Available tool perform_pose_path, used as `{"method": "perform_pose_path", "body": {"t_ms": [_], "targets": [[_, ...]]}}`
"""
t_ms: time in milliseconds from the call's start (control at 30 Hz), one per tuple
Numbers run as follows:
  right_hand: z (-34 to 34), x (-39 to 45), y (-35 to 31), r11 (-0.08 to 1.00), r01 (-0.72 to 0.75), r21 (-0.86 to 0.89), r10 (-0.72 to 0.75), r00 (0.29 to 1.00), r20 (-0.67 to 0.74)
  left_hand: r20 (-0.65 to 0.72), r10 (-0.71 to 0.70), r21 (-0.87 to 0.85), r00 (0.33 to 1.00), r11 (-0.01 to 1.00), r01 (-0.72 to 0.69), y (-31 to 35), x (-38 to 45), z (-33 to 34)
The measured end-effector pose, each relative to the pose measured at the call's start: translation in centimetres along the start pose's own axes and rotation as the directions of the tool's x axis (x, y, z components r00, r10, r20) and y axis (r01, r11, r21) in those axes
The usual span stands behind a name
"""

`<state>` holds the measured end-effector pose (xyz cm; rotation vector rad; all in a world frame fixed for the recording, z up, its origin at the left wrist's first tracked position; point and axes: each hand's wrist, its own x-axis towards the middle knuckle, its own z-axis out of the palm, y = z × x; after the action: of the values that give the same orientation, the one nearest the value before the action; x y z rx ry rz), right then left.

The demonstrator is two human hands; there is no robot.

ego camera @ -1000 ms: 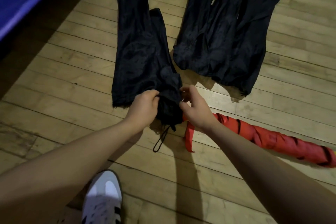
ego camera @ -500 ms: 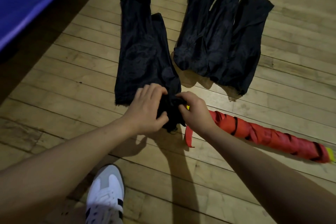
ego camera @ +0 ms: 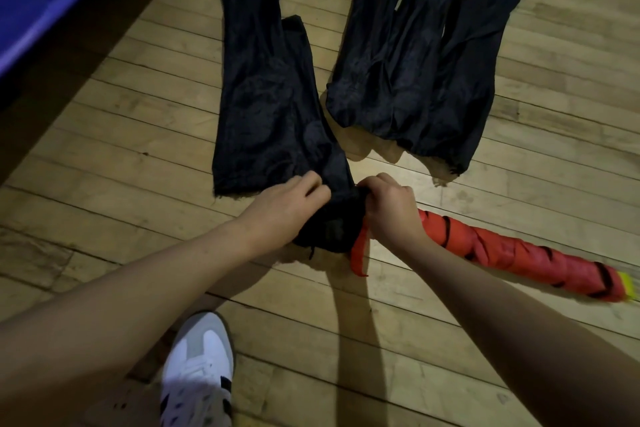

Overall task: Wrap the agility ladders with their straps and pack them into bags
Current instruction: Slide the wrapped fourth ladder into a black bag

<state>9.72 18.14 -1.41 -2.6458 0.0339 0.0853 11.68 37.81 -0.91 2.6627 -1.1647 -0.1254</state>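
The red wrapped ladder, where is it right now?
In the head view the red wrapped ladder lies on the wooden floor at right, its near end by the right hand at the black bag mouth.

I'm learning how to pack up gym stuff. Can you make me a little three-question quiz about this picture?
1. True or false: the red ladder bundle is already fully inside a bag.
2. What do both hands hold? A) the shoe B) the open end of a black bag C) the blue mat
3. Fill in: the bags lie on a ____ floor.

Key
1. False; most of it lies outside on the floor.
2. B; left hand and right hand grip the black bag.
3. Wooden.
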Motion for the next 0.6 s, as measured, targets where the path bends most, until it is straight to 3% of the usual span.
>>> {"method": "perform_pose_path", "body": {"t_ms": [67, 233, 300, 367, 433, 500, 567, 600], "targets": [[0.0, 0.1, 0.5, 1.0, -0.003, 0.021, 0.002, 0.999, 0.048, 0.093, 0.007, 0.058, 0.996, 0.998, -0.013, 0.0, 0.2, 0.2], [0.3, -0.5, 3.0, 0.948, 0.066, -0.31, 0.039, 0.946, 0.32, 0.232, -0.174, 0.189, 0.957, 0.973, 0.132, -0.2, 1.5, 0.5], [0.8, -0.4, 3.3, 0.928, 0.079, -0.363, 0.055, 0.937, 0.345, 0.173, -0.181, 0.084, 0.968, 0.982, 0.169, -0.4, 1.7, 0.6], [1.2, 0.0, 3.7, 0.924, 0.075, -0.375, 0.065, 0.936, 0.347, 0.084, -0.26, -0.188, 0.962, 0.944, 0.271, -0.4, 2.1, 0.6], [1.4, 0.3, 3.6, 0.978, 0.035, -0.204, 0.028, 0.954, 0.299, 0.054, -0.414, -0.452, 0.909, 0.801, 0.392, -0.2, 2.7, 0.2], [1.2, 0.3, 2.8, 0.995, 0.01, 0.095, -0.029, 0.979, 0.2, 0.084, -0.514, -0.565, 0.854, 0.681, 0.466, -0.2, 3.4, -0.1], [0.9, 0.4, 1.6, 0.972, 0.072, 0.225, -0.11, 0.981, 0.158, 0.087, -0.527, -0.577, 0.845, 0.665, 0.475, -0.2, 3.7, -0.2], [0.9, 0.5, 1.2, 0.972, 0.129, 0.195, -0.163, 0.972, 0.171, 0.087, -0.521, -0.581, 0.849, 0.666, 0.468, -0.2, 3.7, -0.2]]}}
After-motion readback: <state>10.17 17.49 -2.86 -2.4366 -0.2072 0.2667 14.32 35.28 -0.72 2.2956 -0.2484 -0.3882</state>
